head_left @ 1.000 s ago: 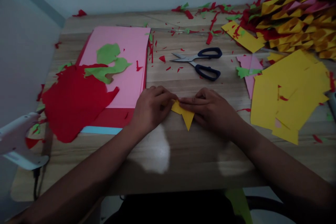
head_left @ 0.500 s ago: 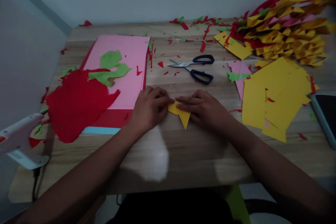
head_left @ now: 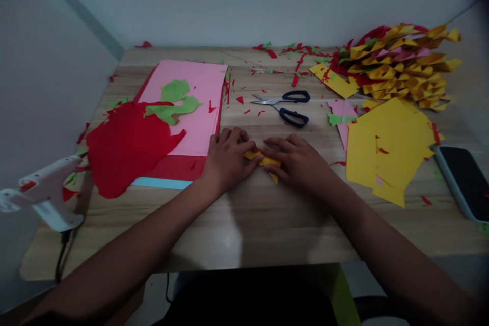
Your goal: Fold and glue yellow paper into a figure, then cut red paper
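A small folded yellow paper piece (head_left: 270,161) lies low over the wooden table (head_left: 267,224), between my two hands. My left hand (head_left: 231,159) pinches its left end between thumb and fingers. My right hand (head_left: 296,159) grips the right end, with thumb and fingertips on it; a yellow point sticks out below. Parts of the paper are hidden under the fingers. Beyond the hands lie open scissors (head_left: 280,105) with dark blue handles, their blades pointing left.
Pink sheets (head_left: 194,130), a red cutout (head_left: 126,147) and green scraps (head_left: 175,90) lie left. A white glue gun (head_left: 57,193) stands at far left. Yellow sheets (head_left: 385,147), a folded yellow paper bundle (head_left: 405,69) and a phone (head_left: 464,181) are right.
The yellow piece is folded smaller, and its lower point shows less. My left thumb has come over its near edge. The camera view has shifted slightly.
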`<action>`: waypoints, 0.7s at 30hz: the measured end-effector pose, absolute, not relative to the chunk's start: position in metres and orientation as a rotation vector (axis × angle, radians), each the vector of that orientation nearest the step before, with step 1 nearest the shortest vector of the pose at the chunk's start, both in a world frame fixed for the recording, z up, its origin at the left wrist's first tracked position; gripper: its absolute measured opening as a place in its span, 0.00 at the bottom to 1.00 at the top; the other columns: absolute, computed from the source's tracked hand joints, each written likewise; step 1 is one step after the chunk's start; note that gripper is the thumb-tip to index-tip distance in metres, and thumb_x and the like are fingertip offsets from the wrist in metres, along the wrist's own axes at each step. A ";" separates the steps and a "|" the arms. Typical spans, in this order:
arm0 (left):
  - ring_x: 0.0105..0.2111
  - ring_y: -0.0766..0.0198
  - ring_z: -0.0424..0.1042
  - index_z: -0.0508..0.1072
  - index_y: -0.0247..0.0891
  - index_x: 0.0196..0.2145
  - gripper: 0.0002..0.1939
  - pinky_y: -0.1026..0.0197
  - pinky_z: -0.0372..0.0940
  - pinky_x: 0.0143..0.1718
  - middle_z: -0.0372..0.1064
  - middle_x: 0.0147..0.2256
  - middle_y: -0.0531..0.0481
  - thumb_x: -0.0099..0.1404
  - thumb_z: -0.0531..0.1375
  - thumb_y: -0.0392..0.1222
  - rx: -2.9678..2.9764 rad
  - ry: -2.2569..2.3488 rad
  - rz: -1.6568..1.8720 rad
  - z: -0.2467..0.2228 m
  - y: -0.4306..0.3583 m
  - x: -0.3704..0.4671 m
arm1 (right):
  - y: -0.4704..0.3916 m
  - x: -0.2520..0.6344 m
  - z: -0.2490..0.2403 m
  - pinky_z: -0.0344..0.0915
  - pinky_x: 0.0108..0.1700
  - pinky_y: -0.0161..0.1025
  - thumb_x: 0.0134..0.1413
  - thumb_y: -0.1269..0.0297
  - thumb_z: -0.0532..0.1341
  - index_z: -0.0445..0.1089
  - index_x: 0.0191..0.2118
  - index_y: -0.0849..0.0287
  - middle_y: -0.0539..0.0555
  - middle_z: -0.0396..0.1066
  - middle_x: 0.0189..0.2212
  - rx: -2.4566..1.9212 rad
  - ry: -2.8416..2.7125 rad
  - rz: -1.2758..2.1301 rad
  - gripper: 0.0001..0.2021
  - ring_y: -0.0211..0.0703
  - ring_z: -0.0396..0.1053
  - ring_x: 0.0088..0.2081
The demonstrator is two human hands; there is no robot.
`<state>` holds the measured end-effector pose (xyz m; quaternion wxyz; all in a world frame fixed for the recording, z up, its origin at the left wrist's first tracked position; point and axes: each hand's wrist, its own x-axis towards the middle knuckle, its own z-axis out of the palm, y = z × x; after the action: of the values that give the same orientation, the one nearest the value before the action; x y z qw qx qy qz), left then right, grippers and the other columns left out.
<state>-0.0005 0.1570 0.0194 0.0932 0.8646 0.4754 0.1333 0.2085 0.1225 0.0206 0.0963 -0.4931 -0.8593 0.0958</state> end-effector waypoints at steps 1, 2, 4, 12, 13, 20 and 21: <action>0.49 0.48 0.64 0.78 0.45 0.39 0.13 0.46 0.58 0.44 0.69 0.48 0.45 0.66 0.59 0.54 2.570 1.412 0.402 0.019 0.157 0.000 | 0.121 0.208 0.019 0.62 0.57 0.56 0.65 0.54 0.57 0.70 0.60 0.54 0.57 0.67 0.61 -1.469 -2.538 0.287 0.22 0.56 0.65 0.52; 0.49 0.48 0.64 0.78 0.44 0.38 0.13 0.46 0.58 0.44 0.69 0.48 0.45 0.67 0.58 0.53 2.574 1.412 0.407 0.019 0.157 0.000 | 0.120 0.208 0.018 0.62 0.57 0.56 0.65 0.54 0.57 0.70 0.60 0.54 0.57 0.67 0.61 -1.469 -2.526 0.302 0.21 0.56 0.64 0.53; 0.49 0.48 0.64 0.77 0.44 0.38 0.12 0.46 0.57 0.44 0.69 0.48 0.45 0.67 0.58 0.52 2.587 1.412 0.425 0.018 0.156 0.000 | 0.120 0.210 0.016 0.61 0.59 0.57 0.65 0.54 0.57 0.71 0.59 0.54 0.57 0.66 0.62 -1.458 -2.491 0.355 0.21 0.56 0.64 0.55; 0.49 0.47 0.63 0.76 0.43 0.38 0.16 0.45 0.57 0.45 0.69 0.48 0.44 0.66 0.58 0.57 2.584 1.418 0.479 0.015 0.156 0.003 | 0.128 0.218 0.008 0.60 0.61 0.55 0.67 0.57 0.55 0.72 0.56 0.51 0.57 0.67 0.60 -1.364 -2.378 0.494 0.17 0.50 0.64 0.59; 0.50 0.47 0.63 0.76 0.43 0.38 0.16 0.45 0.57 0.45 0.69 0.48 0.45 0.66 0.59 0.57 2.584 1.414 0.477 0.014 0.156 0.004 | 0.128 0.217 0.009 0.60 0.61 0.55 0.67 0.56 0.56 0.73 0.56 0.51 0.57 0.68 0.60 -1.361 -2.382 0.476 0.17 0.50 0.64 0.59; 0.50 0.47 0.62 0.74 0.43 0.39 0.16 0.44 0.57 0.47 0.68 0.50 0.44 0.63 0.62 0.57 2.580 1.405 0.490 0.013 0.154 0.005 | 0.118 0.212 0.016 0.63 0.59 0.55 0.66 0.59 0.55 0.70 0.60 0.55 0.57 0.66 0.62 -1.411 -2.526 0.306 0.20 0.53 0.66 0.57; 0.50 0.47 0.63 0.74 0.43 0.39 0.16 0.44 0.57 0.48 0.68 0.50 0.44 0.63 0.62 0.56 2.575 1.411 0.486 0.014 0.154 0.005 | 0.117 0.212 0.017 0.64 0.58 0.54 0.66 0.59 0.55 0.69 0.60 0.56 0.57 0.65 0.63 -1.423 -2.538 0.295 0.20 0.53 0.66 0.55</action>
<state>0.0054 0.1536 0.0136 0.0825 0.8623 0.4724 0.1627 0.2120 0.1168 0.0167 0.1086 -0.4837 -0.8627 0.1003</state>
